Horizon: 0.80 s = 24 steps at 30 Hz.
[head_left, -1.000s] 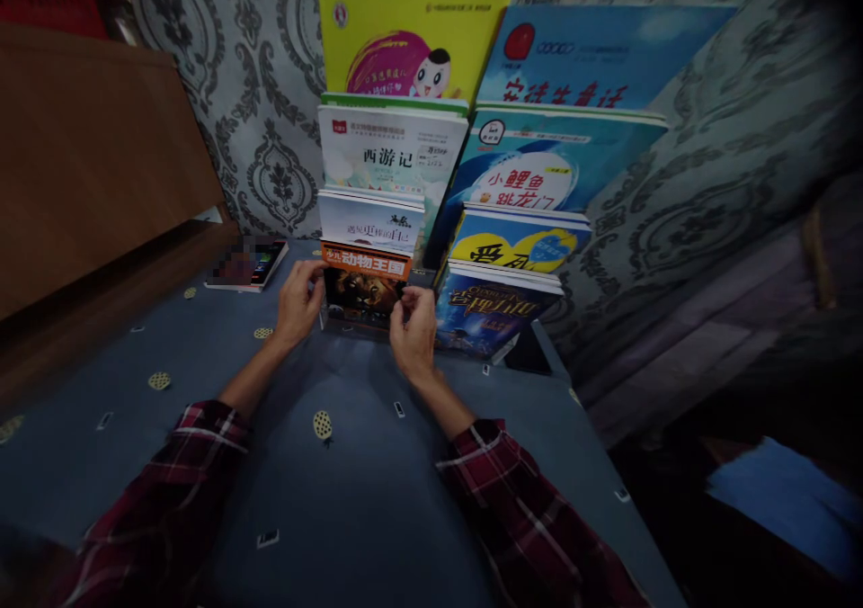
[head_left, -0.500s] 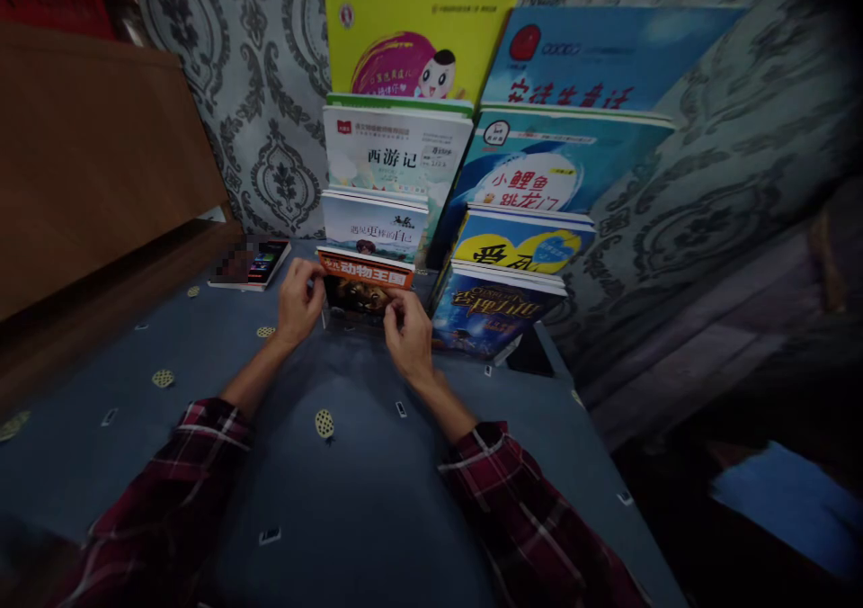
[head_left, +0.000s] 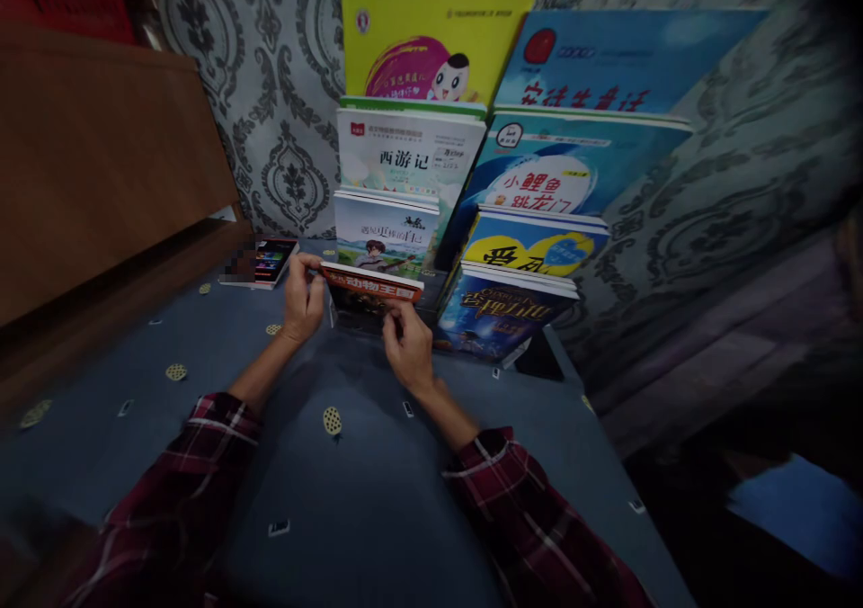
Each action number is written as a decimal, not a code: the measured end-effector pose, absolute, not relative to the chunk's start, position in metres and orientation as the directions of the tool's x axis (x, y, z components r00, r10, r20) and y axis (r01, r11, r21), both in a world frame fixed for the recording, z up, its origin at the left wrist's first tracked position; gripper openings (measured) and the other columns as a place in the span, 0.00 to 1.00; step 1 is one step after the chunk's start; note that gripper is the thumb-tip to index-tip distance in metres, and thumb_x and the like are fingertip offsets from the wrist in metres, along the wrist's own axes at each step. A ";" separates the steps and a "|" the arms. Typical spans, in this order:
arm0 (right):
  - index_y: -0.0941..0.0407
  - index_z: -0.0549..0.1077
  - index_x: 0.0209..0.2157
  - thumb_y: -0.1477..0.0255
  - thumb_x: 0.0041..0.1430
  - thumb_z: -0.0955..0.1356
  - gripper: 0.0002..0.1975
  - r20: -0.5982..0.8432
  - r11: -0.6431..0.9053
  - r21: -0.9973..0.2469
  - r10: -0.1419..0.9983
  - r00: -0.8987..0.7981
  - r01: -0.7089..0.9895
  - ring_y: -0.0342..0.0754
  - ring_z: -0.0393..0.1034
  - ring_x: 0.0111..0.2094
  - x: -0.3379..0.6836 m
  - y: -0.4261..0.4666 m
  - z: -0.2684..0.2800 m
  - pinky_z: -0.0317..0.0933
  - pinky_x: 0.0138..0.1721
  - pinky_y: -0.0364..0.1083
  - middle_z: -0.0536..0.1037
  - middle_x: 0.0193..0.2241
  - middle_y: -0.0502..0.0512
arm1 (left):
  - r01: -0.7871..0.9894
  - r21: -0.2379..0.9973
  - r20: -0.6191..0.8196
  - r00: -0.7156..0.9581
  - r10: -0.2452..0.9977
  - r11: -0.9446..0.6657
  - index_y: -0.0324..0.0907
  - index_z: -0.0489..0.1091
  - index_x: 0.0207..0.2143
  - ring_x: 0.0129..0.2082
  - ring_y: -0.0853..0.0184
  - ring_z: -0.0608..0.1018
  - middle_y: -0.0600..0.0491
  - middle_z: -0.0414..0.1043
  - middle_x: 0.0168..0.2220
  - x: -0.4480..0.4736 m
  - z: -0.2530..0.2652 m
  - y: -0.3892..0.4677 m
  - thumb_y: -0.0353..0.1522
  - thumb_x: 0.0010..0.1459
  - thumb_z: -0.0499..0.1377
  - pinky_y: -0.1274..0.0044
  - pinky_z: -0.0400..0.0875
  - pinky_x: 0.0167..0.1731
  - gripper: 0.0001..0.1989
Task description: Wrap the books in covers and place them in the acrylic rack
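Note:
A small book with an orange title band and a dark animal cover (head_left: pixel 360 302) stands at the front of the left row, its top tilted toward me. My left hand (head_left: pixel 303 300) pinches its upper left corner. At the right side, the fingers of my right hand (head_left: pixel 409 345) are closed on the cover and edge. Just behind stands a pale blue book with a drawn child (head_left: pixel 384 239), then a taller white book (head_left: pixel 411 145) and a yellow book (head_left: pixel 431 28). Beside them, a dark blue book (head_left: pixel 495 316) fronts the right row.
Behind it rise a yellow-and-blue book (head_left: pixel 532 246), a teal book (head_left: pixel 593 154) and a large blue book (head_left: pixel 634 50) against the patterned wall (head_left: pixel 289 167). A flat dark book (head_left: pixel 270 262) lies left, near a wooden cabinet (head_left: pixel 114 149). The blue cloth-covered table (head_left: pixel 378 509) ends at right.
The animal book's top has tipped toward me, away from the pale blue book, which shows more of its cover. Both hands have kept hold. The view has shifted slightly left.

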State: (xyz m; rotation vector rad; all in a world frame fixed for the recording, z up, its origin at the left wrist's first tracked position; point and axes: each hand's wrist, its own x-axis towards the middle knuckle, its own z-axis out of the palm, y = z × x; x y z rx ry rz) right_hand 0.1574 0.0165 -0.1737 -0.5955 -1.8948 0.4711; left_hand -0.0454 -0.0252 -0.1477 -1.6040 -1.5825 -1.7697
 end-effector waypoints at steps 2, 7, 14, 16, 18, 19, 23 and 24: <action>0.53 0.73 0.46 0.73 0.66 0.61 0.11 0.727 0.801 -0.567 0.596 -0.340 0.190 0.50 0.75 0.34 0.157 0.015 -0.175 0.69 0.39 0.48 0.79 0.34 0.55 | 0.746 0.535 0.828 -0.369 0.423 -0.396 0.46 0.60 0.43 0.33 0.66 0.72 0.52 0.66 0.38 -0.046 -0.149 -0.024 0.32 0.65 0.48 0.73 0.70 0.35 0.05; 0.54 0.73 0.48 0.74 0.65 0.61 0.13 0.729 0.810 -0.561 0.580 -0.364 0.170 0.50 0.75 0.34 0.156 0.014 -0.179 0.69 0.39 0.48 0.79 0.35 0.55 | 0.757 0.613 0.741 -0.452 0.496 -0.227 0.46 0.60 0.43 0.29 0.68 0.72 0.52 0.69 0.38 -0.065 -0.158 -0.017 0.31 0.67 0.44 0.74 0.72 0.34 0.07; 0.53 0.73 0.49 0.75 0.67 0.60 0.14 0.710 0.855 -0.499 0.497 -0.499 0.142 0.51 0.78 0.38 0.149 -0.001 -0.203 0.71 0.40 0.47 0.81 0.38 0.57 | 0.786 0.500 0.506 -0.606 0.614 0.364 0.36 0.66 0.52 0.61 0.44 0.69 0.31 0.70 0.56 -0.124 -0.189 -0.018 0.27 0.57 0.53 0.50 0.64 0.58 0.19; 0.52 0.74 0.49 0.76 0.67 0.61 0.14 0.679 0.859 -0.493 0.481 -0.554 0.141 0.51 0.79 0.37 0.147 -0.005 -0.212 0.71 0.38 0.47 0.82 0.39 0.56 | 0.768 0.459 0.456 -0.636 0.623 0.447 0.33 0.64 0.58 0.67 0.39 0.61 0.26 0.62 0.64 -0.141 -0.193 -0.022 0.28 0.58 0.54 0.42 0.56 0.61 0.24; 0.52 0.74 0.50 0.77 0.66 0.62 0.15 0.641 0.851 -0.502 0.484 -0.595 0.151 0.51 0.79 0.37 0.146 -0.008 -0.218 0.71 0.38 0.46 0.83 0.39 0.56 | 0.761 0.413 0.406 -0.645 0.648 0.500 0.33 0.61 0.62 0.71 0.39 0.55 0.27 0.56 0.69 -0.157 -0.195 -0.025 0.30 0.59 0.55 0.39 0.48 0.63 0.28; 0.51 0.74 0.50 0.77 0.66 0.62 0.15 0.627 0.848 -0.507 0.485 -0.610 0.153 0.51 0.80 0.38 0.145 -0.009 -0.220 0.71 0.38 0.46 0.83 0.40 0.56 | 0.762 0.389 0.381 -0.644 0.663 0.517 0.34 0.61 0.63 0.72 0.40 0.53 0.28 0.55 0.70 -0.164 -0.194 -0.025 0.31 0.60 0.56 0.39 0.47 0.64 0.29; 0.51 0.75 0.49 0.79 0.65 0.62 0.16 0.611 0.851 -0.505 0.470 -0.637 0.143 0.52 0.80 0.39 0.146 -0.009 -0.221 0.71 0.39 0.46 0.83 0.41 0.56 | 0.771 0.304 0.307 -0.635 0.709 0.559 0.35 0.61 0.64 0.71 0.40 0.55 0.30 0.59 0.68 -0.182 -0.190 -0.025 0.36 0.63 0.56 0.36 0.45 0.62 0.29; 0.52 0.75 0.48 0.79 0.65 0.62 0.15 0.606 0.851 -0.505 0.469 -0.643 0.145 0.51 0.80 0.38 0.146 -0.009 -0.220 0.71 0.38 0.46 0.84 0.40 0.56 | 0.777 0.279 0.300 -0.629 0.717 0.565 0.36 0.62 0.64 0.71 0.40 0.56 0.30 0.61 0.67 -0.184 -0.190 -0.024 0.36 0.64 0.55 0.35 0.44 0.61 0.28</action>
